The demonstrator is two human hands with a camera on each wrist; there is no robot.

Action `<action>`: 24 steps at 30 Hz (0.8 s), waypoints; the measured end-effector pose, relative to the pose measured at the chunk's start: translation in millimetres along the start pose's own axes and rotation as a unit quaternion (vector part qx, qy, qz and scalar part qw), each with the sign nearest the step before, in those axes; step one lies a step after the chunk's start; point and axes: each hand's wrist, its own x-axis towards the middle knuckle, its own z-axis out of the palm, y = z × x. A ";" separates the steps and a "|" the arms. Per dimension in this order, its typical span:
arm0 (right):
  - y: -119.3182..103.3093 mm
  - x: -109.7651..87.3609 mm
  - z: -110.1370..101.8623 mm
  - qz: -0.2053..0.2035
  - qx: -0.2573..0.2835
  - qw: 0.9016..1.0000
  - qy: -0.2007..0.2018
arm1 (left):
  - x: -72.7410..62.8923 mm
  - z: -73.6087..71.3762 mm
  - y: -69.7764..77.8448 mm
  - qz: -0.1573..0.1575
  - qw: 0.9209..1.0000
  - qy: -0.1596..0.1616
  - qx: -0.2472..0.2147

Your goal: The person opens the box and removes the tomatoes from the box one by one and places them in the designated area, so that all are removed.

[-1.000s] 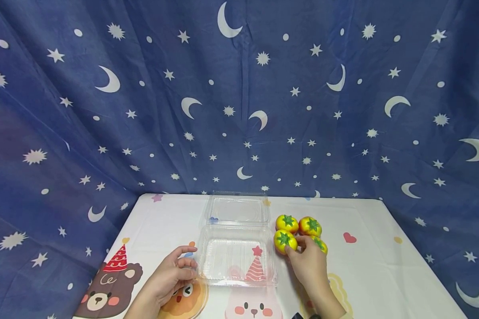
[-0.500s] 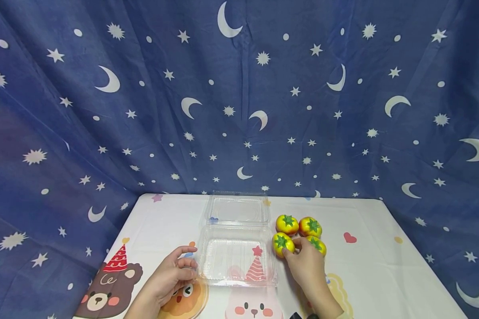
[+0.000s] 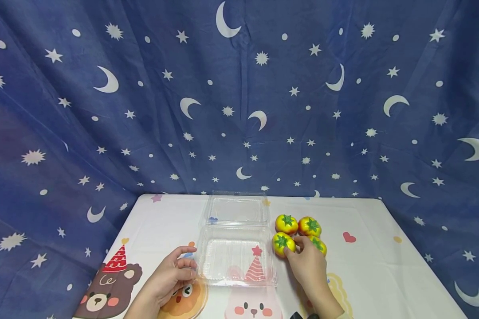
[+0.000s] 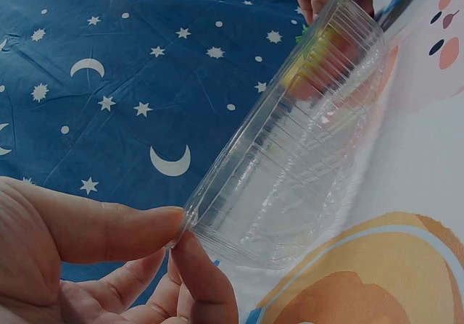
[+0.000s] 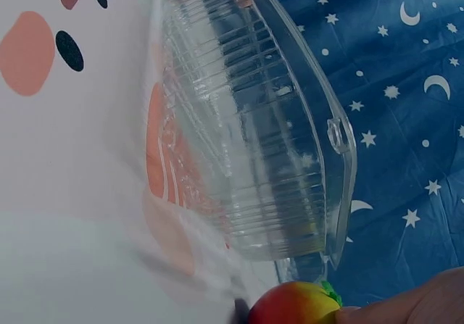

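My left hand (image 3: 175, 272) pinches the left rim of a clear plastic clamshell container (image 3: 233, 261) between thumb and finger, shown up close at the rim in the left wrist view. The container lies with its hinged lid (image 3: 237, 209) folded back, away from me. Right of it, my right hand (image 3: 309, 263) holds a yellow-and-red tomato (image 3: 283, 243) with a green star-shaped top, thumb against its side. That tomato (image 5: 293, 306) is at the bottom edge of the right wrist view, beside the container's wall.
Behind the held tomato stand two similar tomatoes (image 3: 286, 224), and another (image 3: 318, 245) is partly hidden behind my right hand. A white cloth (image 3: 363, 266) with cartoon prints covers the table. A blue curtain (image 3: 239, 110) with moons and stars hangs behind.
My right hand has shifted the held tomato slightly left and toward me, revealing more of the tomato behind the hand. The left hand and container stay in place.
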 end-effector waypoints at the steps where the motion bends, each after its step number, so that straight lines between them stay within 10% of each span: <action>1: 0.5 0.3 -0.1 0.001 0.001 1.000 0.000 | 0.0 0.0 0.2 0.000 1.000 0.000 0.000; 24: 2.7 6.4 -9.6 -0.015 0.047 0.999 -0.002 | -0.1 -0.1 0.8 0.000 1.000 -0.001 0.003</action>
